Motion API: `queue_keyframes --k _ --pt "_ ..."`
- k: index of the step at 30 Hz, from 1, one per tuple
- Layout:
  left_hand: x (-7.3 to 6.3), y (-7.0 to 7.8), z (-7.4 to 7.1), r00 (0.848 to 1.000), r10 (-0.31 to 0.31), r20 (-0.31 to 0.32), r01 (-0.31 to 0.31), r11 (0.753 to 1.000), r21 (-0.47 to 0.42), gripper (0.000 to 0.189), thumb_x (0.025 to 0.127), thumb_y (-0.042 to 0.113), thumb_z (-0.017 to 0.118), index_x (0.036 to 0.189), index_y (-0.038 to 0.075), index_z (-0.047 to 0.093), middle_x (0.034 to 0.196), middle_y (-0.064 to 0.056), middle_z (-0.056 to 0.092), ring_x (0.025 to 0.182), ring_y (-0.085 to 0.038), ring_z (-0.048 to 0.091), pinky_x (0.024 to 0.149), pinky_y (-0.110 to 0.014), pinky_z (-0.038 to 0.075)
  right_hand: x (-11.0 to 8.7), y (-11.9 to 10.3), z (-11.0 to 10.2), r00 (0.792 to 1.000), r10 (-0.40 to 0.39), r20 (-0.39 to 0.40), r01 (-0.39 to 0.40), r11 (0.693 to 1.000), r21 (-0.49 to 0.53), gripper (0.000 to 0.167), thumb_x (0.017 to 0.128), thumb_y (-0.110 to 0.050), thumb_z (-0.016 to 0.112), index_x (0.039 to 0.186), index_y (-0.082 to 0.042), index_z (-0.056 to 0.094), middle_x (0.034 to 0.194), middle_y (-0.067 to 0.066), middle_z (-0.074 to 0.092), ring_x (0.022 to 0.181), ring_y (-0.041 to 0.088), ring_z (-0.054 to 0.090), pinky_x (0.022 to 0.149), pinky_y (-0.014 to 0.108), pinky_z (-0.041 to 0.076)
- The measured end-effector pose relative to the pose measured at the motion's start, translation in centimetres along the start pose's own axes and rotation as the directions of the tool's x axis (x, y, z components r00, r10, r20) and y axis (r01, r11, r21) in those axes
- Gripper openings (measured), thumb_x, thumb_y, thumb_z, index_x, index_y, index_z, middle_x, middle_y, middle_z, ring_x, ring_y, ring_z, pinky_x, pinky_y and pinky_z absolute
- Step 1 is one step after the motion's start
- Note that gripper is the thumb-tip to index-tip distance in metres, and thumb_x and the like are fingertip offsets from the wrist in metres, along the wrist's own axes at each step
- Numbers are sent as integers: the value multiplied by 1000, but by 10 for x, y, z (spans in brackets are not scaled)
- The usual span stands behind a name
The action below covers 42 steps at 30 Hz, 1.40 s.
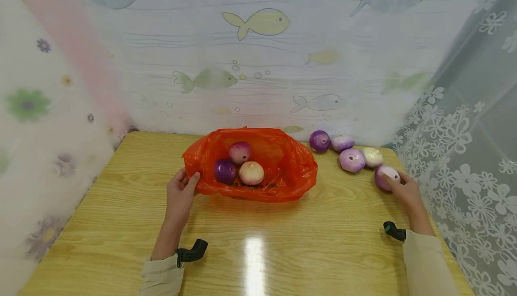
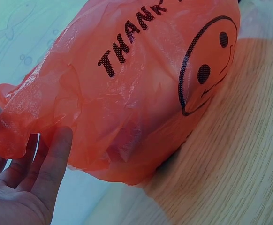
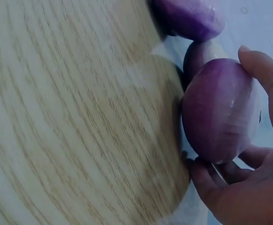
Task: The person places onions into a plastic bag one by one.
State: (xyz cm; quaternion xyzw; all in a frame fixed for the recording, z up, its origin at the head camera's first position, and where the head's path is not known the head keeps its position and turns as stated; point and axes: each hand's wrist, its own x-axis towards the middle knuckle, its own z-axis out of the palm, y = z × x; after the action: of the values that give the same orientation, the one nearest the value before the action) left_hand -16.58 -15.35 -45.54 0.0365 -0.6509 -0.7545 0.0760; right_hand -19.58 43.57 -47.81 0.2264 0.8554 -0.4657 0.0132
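Left grip (image 1: 179, 196) pinching red plastic bag (image 1: 296, 166); right grip (image 1: 408, 193) holding red onion (image 3: 219, 112), four loose onions (image 1: 353, 161) nearby. Bag lettering: "THANK".

A wood-grained bench (image 1: 319, 246) is crossed by a bright streak of glare (image 1: 254, 264) in front. Toward the back, an open red plastic bag (image 1: 300, 170) is supported by it. Near the far right corner, four onions (image 1: 352, 160) are carried: one dark purple, two pale purple, one whitish.
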Motion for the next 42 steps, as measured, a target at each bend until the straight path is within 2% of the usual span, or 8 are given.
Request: queue_keyframes --k 4,7,10,14,18,20,22,42 --pt "0 0 0 1000 3 2 -3 1000 -5 39 106 16 55 142 2 52 116 7 68 101 -9 69 85 -23 59 1 2 4 999 -28 -17 28 999 -22 91 99 -51 55 158 8 19 158 37 26 140 44 32 112 54 36" --pt "-1 -1 -1 1000 2 4 -2 1000 -7 38 106 16 55 141 1 52 115 7 68 101 -9 69 85 -23 59 -1 4 4 998 -55 -11 55 997 -46 89 99 -48 58 158 7 19 157 37 28 139 43 34 100 35 43" --pt "-1 -1 -1 1000 3 5 -2 1000 -5 38 106 16 55 141 1 52 115 7 68 100 -9 69 84 -23 60 -5 6 2 995 -91 29 92 994 -51 91 100 -42 61 159 7 13 157 39 25 139 46 33 84 15 38" --pt "-1 0 -2 1000 -1 4 1 1000 10 39 106 17 55 142 2 52 116 6 68 101 -10 69 85 -23 60 -8 8 1 988 -131 81 132 991 -8 95 98 -33 66 160 6 4 158 41 19 141 51 31 72 4 35" --pt "-1 0 -2 1000 -13 1 13 1000 24 40 106 18 55 144 3 51 117 6 67 102 -10 69 85 -23 59 -9 10 5 983 -175 51 173 984 31 88 97 -24 69 158 9 14 154 38 30 111 11 62 72 3 41" --pt "-1 1 -2 1000 -19 0 19 999 27 41 106 18 55 144 2 50 118 6 67 102 -9 69 85 -22 59 -10 11 8 981 -193 24 192 980 48 83 97 -21 70 155 10 20 150 35 35 91 -13 55 71 4 44" --pt "-1 1 -2 1000 -19 -1 19 1000 24 41 106 18 55 144 2 50 117 6 67 102 -9 68 85 -22 59 -12 12 10 979 -204 3 204 977 63 80 96 -18 71 154 11 24 147 33 38 83 -23 48 71 5 45" --pt "1 -3 -1 1000 -14 -6 14 1000 -3 37 106 14 55 140 2 53 112 7 69 97 -9 70 83 -23 60 -26 6 17 982 -145 -123 156 984 88 86 90 -28 79 154 3 31 142 18 44 87 -16 48 73 4 47"
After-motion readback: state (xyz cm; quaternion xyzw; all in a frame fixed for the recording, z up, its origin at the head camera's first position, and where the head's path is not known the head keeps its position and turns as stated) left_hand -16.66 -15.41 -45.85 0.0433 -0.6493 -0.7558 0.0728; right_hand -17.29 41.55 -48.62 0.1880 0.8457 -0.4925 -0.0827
